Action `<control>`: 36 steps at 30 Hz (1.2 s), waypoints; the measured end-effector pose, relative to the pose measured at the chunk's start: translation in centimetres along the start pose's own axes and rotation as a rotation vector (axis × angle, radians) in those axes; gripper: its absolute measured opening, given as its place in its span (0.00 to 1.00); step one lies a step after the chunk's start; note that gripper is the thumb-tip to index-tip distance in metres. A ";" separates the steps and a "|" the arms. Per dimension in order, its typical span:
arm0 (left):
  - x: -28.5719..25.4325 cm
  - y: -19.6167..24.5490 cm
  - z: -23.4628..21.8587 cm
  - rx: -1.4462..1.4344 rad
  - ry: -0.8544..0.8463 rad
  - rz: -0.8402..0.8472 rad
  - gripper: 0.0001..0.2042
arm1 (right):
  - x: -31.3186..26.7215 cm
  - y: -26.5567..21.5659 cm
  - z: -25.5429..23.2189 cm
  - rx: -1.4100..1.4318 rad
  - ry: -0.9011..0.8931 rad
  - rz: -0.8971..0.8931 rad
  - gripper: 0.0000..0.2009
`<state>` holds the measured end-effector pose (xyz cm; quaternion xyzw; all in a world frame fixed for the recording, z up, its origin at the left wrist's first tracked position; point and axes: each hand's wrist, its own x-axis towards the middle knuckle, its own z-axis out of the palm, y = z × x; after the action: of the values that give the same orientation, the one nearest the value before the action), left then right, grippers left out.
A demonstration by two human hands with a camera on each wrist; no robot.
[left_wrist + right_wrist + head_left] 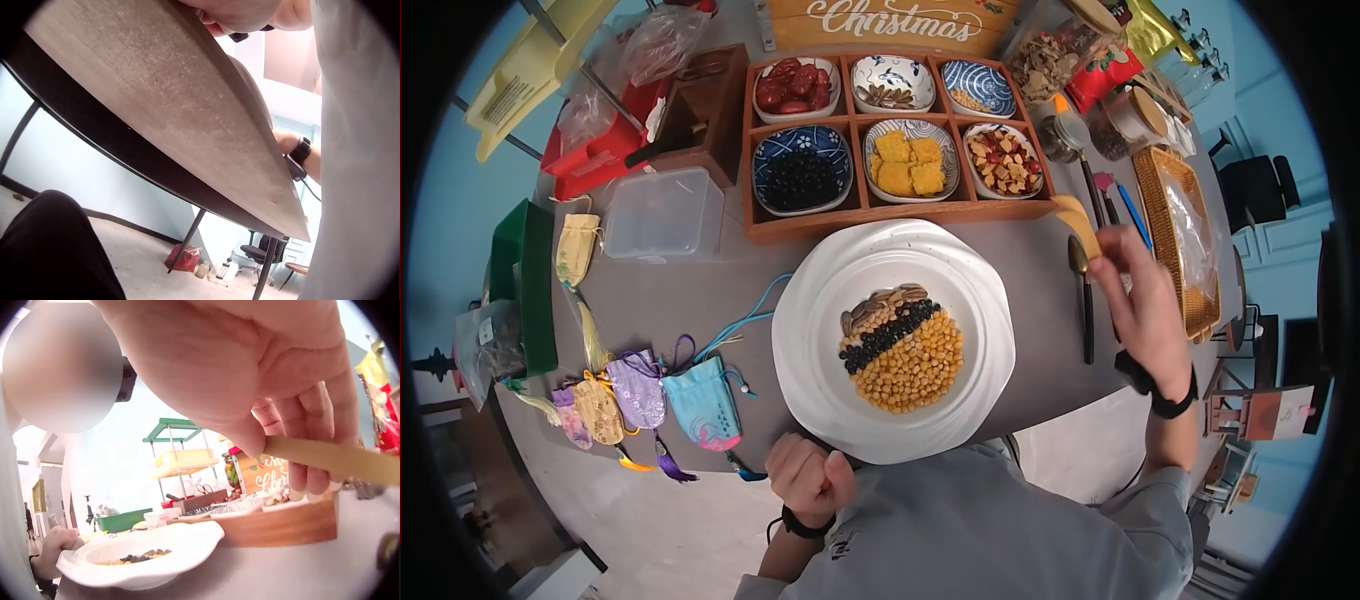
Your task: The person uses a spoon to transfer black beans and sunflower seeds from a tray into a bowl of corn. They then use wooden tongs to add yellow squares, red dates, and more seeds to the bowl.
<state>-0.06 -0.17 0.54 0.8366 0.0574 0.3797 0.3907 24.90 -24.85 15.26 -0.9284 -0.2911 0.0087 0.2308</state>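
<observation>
In the head view, my right hand (1145,305) pinches a pale wooden utensil (1078,222) between thumb and fingers, right of a white plate (800,330); the right wrist view shows the utensil (334,459) in the right hand (250,369). Its full shape is unclear. My left hand (808,478), loosely curled with nothing visible in it, is at the table's near edge, below the plate. Yellow kernels (915,368), black beans (890,337) and striped seeds (884,306) lie on the plate in bands, with small beige pieces. Beside the right hand lies a dark spoon (1086,290).
Behind the plate stands a wooden tray (800,226) holding several bowls of food. A clear plastic box (662,215) and small pouches, one blue (703,402), are on the left. A wicker basket (1165,225) and jars (1128,118) stand on the right.
</observation>
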 end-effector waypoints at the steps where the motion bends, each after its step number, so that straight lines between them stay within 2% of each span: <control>1: 0.0 0.0 0.0 0.003 -0.002 -0.002 0.21 | 1.2 -1.2 -0.6 -0.001 0.002 -0.024 0.08; 3: 0.0 0.0 -0.1 0.005 -0.002 -0.004 0.20 | 4.2 -1.3 -1.0 -0.130 0.036 -0.201 0.08; 6: 0.0 0.0 0.0 0.006 -0.002 -0.007 0.21 | 8.8 -1.8 -1.0 -0.159 -0.052 -0.302 0.08; 11: -0.3 0.0 -0.1 0.032 -0.024 -0.024 0.21 | 13.9 -2.1 -0.3 -0.303 -0.271 -0.268 0.09; 16: -0.2 0.1 -0.3 0.021 -0.052 -0.053 0.21 | 14.9 -2.9 0.6 -0.405 -0.288 -0.379 0.08; 28: -0.3 0.2 -0.4 0.013 -0.077 -0.065 0.20 | 15.8 -2.8 0.5 -0.323 -0.406 -0.323 0.06; 36: -0.2 0.2 -0.5 0.025 -0.079 -0.048 0.20 | 15.9 -1.8 0.4 -0.229 -0.382 -0.333 0.06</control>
<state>-0.52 -0.07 0.75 0.8540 0.0668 0.3363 0.3913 37.08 -14.80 17.58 -0.8694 -0.4769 0.1125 0.0634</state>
